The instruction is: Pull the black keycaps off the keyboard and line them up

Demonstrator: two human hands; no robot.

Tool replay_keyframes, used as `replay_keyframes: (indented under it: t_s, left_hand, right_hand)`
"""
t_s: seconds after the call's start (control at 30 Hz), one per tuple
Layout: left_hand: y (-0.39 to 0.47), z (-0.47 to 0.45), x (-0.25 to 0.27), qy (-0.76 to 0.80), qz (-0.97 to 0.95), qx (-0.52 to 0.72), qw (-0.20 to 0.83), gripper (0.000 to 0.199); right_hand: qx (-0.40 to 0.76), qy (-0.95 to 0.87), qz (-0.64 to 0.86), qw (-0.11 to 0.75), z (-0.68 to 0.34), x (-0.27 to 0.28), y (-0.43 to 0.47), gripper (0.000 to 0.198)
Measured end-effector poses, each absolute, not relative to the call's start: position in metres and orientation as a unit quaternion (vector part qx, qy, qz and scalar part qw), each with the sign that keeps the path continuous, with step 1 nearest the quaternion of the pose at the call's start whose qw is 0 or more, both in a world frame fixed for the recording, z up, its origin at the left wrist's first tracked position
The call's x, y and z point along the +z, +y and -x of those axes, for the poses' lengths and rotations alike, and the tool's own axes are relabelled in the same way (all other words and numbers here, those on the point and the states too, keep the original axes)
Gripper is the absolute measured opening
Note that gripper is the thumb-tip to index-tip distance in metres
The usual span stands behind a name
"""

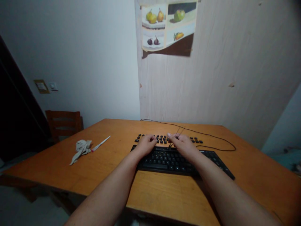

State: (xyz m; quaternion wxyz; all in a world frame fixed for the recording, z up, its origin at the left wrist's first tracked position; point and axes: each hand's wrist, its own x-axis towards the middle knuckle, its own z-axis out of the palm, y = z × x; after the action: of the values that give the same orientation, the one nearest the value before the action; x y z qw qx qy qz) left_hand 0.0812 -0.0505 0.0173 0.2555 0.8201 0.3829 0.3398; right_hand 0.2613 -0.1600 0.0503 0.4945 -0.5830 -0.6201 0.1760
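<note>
A black keyboard (pixel 162 160) lies on the wooden table, partly covered by both forearms. Loose black keycaps (pixel 161 138) are laid out in rows just beyond its far edge. My right hand (pixel 184 145) is closed around what looks like a wire keycap puller (pixel 179 131). Thin wires stick up above the fingers, and its lower prongs point down at the keyboard's upper rows. Over the keyboard's far left part, my left hand (pixel 147 144) has its fingers curled in. Whatever it may hold is hidden.
A crumpled grey cloth (pixel 82 149) and a white brush-like stick (pixel 101 143) with a pink end lie at left. The black cable (pixel 218 138) loops across the table's back right. Behind stand a wooden chair (pixel 64 124) and a wall with a fruit poster (pixel 154 29).
</note>
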Motion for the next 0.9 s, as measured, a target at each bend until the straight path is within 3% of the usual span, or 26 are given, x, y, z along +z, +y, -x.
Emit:
replay_keyframes:
  t_s: [0.47,0.9]
  left_hand:
    - [-0.067,-0.073,0.025,0.339,-0.899,0.235,0.146,0.024]
    - [-0.075,-0.074,0.031,0.368,-0.899,0.207,0.120,0.023]
  right_hand:
    - [0.114,-0.635,0.638,0.420,-0.241,0.037,-0.162,0.038]
    - [0.020,-0.673,0.671,0.311,-0.223,0.035,-0.166,0.032]
